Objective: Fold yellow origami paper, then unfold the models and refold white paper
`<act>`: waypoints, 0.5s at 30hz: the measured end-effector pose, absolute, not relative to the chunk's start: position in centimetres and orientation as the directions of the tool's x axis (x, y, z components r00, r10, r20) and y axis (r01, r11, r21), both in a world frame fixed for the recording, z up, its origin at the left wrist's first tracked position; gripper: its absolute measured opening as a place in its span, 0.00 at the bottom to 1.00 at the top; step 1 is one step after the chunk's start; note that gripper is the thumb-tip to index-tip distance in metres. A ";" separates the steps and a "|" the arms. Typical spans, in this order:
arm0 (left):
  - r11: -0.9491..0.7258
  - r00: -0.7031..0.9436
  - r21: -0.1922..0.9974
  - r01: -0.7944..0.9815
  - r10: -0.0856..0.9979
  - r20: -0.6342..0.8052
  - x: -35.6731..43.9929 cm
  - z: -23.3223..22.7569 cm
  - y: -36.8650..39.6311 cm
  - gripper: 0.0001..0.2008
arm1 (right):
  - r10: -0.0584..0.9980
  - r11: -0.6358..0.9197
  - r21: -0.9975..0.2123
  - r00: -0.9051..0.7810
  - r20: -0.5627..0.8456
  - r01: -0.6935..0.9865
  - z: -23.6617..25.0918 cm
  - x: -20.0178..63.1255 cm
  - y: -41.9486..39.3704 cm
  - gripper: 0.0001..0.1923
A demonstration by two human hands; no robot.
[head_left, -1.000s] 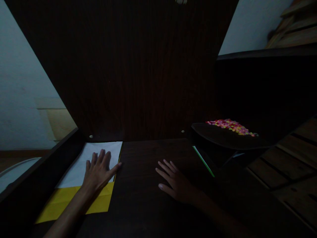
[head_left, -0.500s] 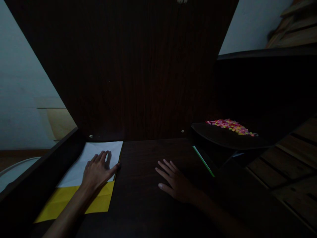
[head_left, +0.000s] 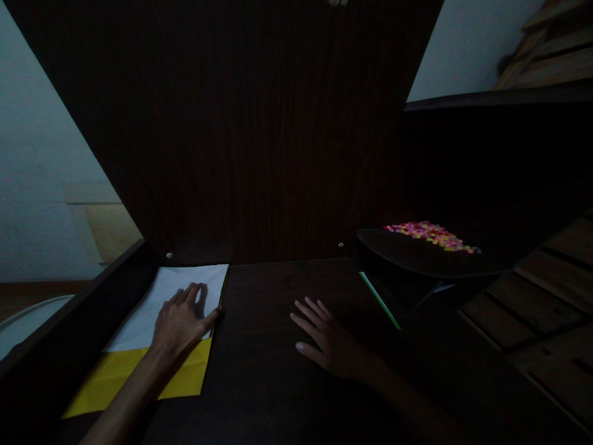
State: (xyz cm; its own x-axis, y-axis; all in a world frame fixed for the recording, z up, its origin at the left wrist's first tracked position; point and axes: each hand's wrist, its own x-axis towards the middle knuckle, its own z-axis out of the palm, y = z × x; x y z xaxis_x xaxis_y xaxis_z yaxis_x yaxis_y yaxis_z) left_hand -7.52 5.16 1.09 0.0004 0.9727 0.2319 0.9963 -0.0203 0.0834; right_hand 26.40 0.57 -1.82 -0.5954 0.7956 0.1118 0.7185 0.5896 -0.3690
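My left hand point(head_left: 180, 321) rests on a sheet of white paper point(head_left: 139, 318) at the left, its fingers apart and its thumb at the sheet's right edge. Yellow paper point(head_left: 185, 377) shows below the white, toward me, with crease lines across it. On the bare dark wood surface point(head_left: 259, 346) lies my right hand point(head_left: 327, 343), palm down with fingers spread, holding nothing. A thin green and white strip point(head_left: 380, 301) lies a little way to its right.
A tall dark wooden panel point(head_left: 278, 136) stands at the back. On a raised rounded shelf point(head_left: 417, 259) to the right lies a heap of small pink, red and yellow pieces point(head_left: 430, 235). A low wooden side rail point(head_left: 92, 296) bounds the left.
Both hands keep their places on the paper and the wood. The whole view has shifted very slightly.
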 end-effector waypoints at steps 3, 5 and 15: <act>0.000 -0.025 0.105 0.994 0.971 0.236 -7.3 1.5 5.0 0.28 | 0.795 0.589 -0.363 -0.598 0.103 0.722 -1.9 26.5 0.6 0.31; 0.007 -0.037 0.127 0.992 0.972 0.232 -7.3 1.7 4.9 0.25 | 0.795 0.589 -0.364 -0.598 0.102 0.721 -1.9 26.5 0.6 0.31; 0.025 -0.049 0.086 0.996 0.957 0.287 -6.7 1.9 4.4 0.21 | 0.797 0.588 -0.363 -0.595 0.105 0.723 -1.7 26.4 0.4 0.30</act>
